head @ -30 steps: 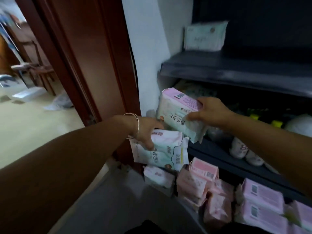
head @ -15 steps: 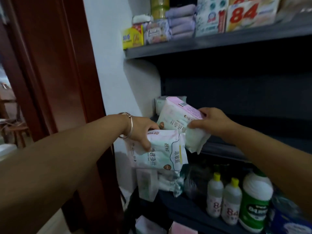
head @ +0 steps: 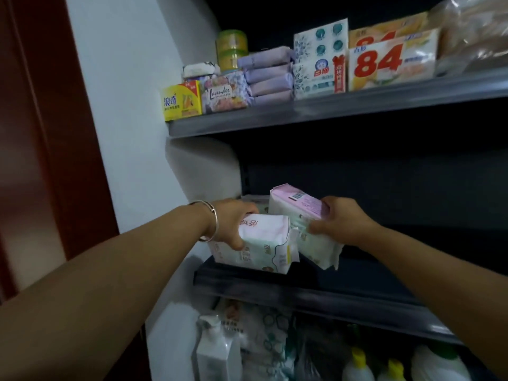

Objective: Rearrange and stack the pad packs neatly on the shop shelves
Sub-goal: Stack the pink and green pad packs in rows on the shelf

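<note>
Gripping a white-green plastic pad pack (head: 258,242), left hand (head: 233,225) should seat it flush on dark middle shelf (head: 316,281); right hand (head: 342,220) gripped pink-topped pack (head: 298,215).

Sitting at the left end of the middle shelf (head: 275,276): front pad pack (head: 264,243), gripped by the left hand (head: 233,224). Tilting just behind and to its right, touching it: second pad pack (head: 299,215), gripped by the right hand (head: 341,218). Standing on the shelf below, at right: bottles (head: 357,364).

pink-topped pack (head: 301,204) – white-mint pack (head: 264,243)
</note>
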Motion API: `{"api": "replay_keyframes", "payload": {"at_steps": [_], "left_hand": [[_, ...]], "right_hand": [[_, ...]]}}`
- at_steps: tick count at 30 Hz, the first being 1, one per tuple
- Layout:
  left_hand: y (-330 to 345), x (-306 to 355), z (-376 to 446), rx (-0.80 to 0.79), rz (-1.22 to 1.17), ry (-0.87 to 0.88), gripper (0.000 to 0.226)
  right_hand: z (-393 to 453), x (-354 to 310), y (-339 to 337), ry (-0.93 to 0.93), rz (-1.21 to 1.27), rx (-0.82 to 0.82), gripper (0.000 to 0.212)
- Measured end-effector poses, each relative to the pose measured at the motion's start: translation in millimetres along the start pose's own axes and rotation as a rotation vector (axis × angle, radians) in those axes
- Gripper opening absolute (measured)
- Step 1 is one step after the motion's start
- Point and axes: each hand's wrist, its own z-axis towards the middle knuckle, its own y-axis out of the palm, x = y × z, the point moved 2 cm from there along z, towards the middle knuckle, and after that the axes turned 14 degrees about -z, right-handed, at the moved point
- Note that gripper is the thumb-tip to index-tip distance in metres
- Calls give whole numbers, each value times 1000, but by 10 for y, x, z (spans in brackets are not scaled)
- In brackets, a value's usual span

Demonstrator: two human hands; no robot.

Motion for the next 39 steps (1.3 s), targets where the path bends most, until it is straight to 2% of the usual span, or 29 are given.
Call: {"api": "replay_keyframes", "payload": {"at_steps": [4, 8, 13, 16, 17, 21, 25, 28, 31, 34, 39], "left_hand": [[157, -210, 233, 109, 121, 24, 58], [370, -388, 473, 236, 235, 53, 55], [637, -519, 734, 319, 363, 66, 54], [771, -592, 872, 423, 481, 120, 65], [821, -620, 907, 387, 472, 100, 69], [939, -722, 1027, 214, 236, -39, 81], [850, -803, 1091, 252, -229, -138, 42], [838, -908, 1117, 385, -283, -369, 61], [884, -948, 1098, 349, -440, -566, 82], [856, -931, 1062, 236, -634, -563, 74], [827, -982, 996, 241, -798, -608, 78]], "right_hand": [[273, -46, 218, -19, -214, 78, 40], [516, -31, 350, -16, -354, 151, 48], [699, 16, 441, -22, -469, 209, 57], [747, 40, 491, -20, -508, 223, 56], [756, 43, 512, -22, -515, 219, 56], [780, 47, 601, -35, -528, 207, 56], [786, 39, 622, -24, -518, 221, 55], [769, 30, 627, -16, -526, 228, 55], [747, 41, 650, -5, -567, 241, 56], [729, 57, 684, 27, -594, 238, 58], [703, 62, 681, 65, -533, 191, 61]]}}
